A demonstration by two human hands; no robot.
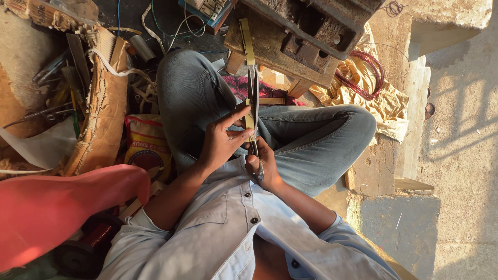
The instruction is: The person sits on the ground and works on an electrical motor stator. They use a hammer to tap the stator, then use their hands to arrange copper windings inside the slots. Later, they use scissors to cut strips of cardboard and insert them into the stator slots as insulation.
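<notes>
- The left hand (224,141) pinches a narrow yellowish strip (248,57) between thumb and fingers, its index finger stretched out along the strip's lower end.
- The right hand (262,165) is closed around the handles of a pair of long metal shears (254,98), with the thumb on top near the pivot end.
- The strip's long axis runs straight away from the body, from the hands up toward the dark block above the knees; the shear blades lie almost parallel to it, just beside its right edge and touching or nearly touching it where the hands meet.
- Both hands sit together over the lap, between the bent knees in blue jeans (197,88); the left hand is the one in contact with the strip, the right one only with the shears.
- There is no surface under the work: it is held in the air above the legs.
- Ahead lies a heavy rusty metal block (306,31) on wood; to the right a crumpled yellow cloth (386,103) carries a coil of reddish wire (363,72).
- To the left a worn basket (104,114) holds tools and scraps, with a printed sack (148,145) beside it; the ground at right is bare concrete in warm sunlight.
</notes>
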